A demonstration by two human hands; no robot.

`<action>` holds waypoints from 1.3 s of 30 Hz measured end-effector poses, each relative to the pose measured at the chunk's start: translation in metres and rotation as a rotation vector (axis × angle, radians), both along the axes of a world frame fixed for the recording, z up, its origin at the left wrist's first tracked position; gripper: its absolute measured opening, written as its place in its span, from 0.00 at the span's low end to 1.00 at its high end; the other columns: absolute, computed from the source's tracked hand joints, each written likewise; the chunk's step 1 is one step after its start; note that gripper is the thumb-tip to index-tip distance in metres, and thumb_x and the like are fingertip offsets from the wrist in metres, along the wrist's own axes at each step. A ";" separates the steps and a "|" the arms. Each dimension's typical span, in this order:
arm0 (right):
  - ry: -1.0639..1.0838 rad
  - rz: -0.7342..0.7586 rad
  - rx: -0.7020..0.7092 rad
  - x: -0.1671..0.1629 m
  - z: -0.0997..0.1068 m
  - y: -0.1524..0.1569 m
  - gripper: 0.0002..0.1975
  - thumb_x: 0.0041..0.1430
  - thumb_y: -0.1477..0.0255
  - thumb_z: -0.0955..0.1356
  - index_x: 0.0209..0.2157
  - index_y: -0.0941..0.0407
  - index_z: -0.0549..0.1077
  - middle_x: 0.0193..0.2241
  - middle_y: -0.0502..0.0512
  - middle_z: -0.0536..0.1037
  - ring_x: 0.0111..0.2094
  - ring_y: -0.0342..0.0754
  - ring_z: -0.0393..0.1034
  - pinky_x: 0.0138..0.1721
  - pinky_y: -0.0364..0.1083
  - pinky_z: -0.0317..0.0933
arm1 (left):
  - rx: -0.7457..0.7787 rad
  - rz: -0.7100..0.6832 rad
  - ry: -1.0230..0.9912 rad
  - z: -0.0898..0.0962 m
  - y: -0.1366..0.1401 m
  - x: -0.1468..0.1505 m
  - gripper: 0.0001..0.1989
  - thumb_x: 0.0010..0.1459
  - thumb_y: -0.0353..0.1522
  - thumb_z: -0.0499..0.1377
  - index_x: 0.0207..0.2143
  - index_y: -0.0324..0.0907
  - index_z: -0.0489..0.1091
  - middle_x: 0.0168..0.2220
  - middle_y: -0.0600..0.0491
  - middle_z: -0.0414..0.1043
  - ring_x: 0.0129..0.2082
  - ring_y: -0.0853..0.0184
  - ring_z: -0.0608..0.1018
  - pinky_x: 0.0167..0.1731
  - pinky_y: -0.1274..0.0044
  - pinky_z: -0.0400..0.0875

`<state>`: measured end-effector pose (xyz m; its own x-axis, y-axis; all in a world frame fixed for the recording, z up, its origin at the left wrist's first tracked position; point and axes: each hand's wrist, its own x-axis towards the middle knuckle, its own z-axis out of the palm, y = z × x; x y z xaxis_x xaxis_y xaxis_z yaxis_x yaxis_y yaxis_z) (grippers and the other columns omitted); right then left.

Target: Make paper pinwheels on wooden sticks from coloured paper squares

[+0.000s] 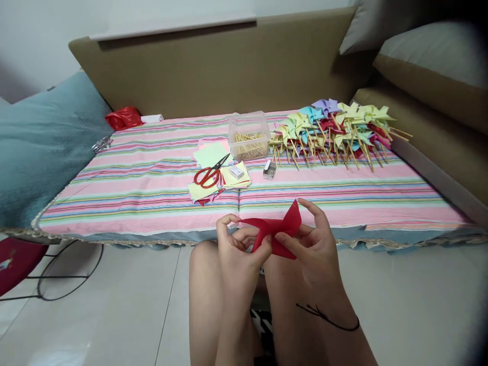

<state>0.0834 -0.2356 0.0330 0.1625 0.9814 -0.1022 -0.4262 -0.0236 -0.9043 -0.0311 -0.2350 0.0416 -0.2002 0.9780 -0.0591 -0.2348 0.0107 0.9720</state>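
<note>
A red paper pinwheel (pixel 280 227), part folded, is held above my knees between both hands. My left hand (pixel 240 249) pinches its left side, thumb near the centre and index finger at the left tip. My right hand (pixel 314 246) grips the right side, its thumb on the middle and its index finger touching the raised upper tip. No stick shows on this pinwheel. Beyond my hands lie red-handled scissors (pixel 209 175), yellow paper squares (pixel 244 179), a small white box (pixel 237 173) and a small open box (pixel 269 169).
A clear plastic tub (pixel 249 122) of thin wooden sticks stands near the sofa back. Many finished pinwheels (pixel 328 127) on sticks are heaped at right. A red plastic bag (pixel 124 118) sits far left, and a red stool (pixel 21 259) stands on the floor.
</note>
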 end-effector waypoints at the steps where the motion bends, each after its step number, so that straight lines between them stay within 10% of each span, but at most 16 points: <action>1: 0.011 -0.003 -0.006 0.000 0.000 0.001 0.37 0.44 0.72 0.76 0.54 0.49 0.59 0.31 0.50 0.83 0.31 0.49 0.78 0.32 0.46 0.74 | 0.003 0.004 0.005 0.000 0.000 0.000 0.25 0.46 0.23 0.63 0.40 0.46 0.52 0.22 0.62 0.75 0.22 0.74 0.76 0.27 0.82 0.70; 39: -0.072 0.078 -0.016 0.003 0.001 -0.011 0.32 0.46 0.66 0.75 0.51 0.50 0.61 0.31 0.51 0.81 0.33 0.50 0.76 0.36 0.50 0.70 | -0.044 -0.120 -0.124 0.003 -0.010 -0.003 0.28 0.45 0.26 0.66 0.43 0.46 0.53 0.28 0.57 0.77 0.26 0.71 0.78 0.30 0.79 0.71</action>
<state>0.0863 -0.2461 0.0336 0.0929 0.9897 -0.1088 -0.3567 -0.0689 -0.9317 -0.0338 -0.2447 0.0451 -0.0703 0.9904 -0.1193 -0.3478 0.0878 0.9335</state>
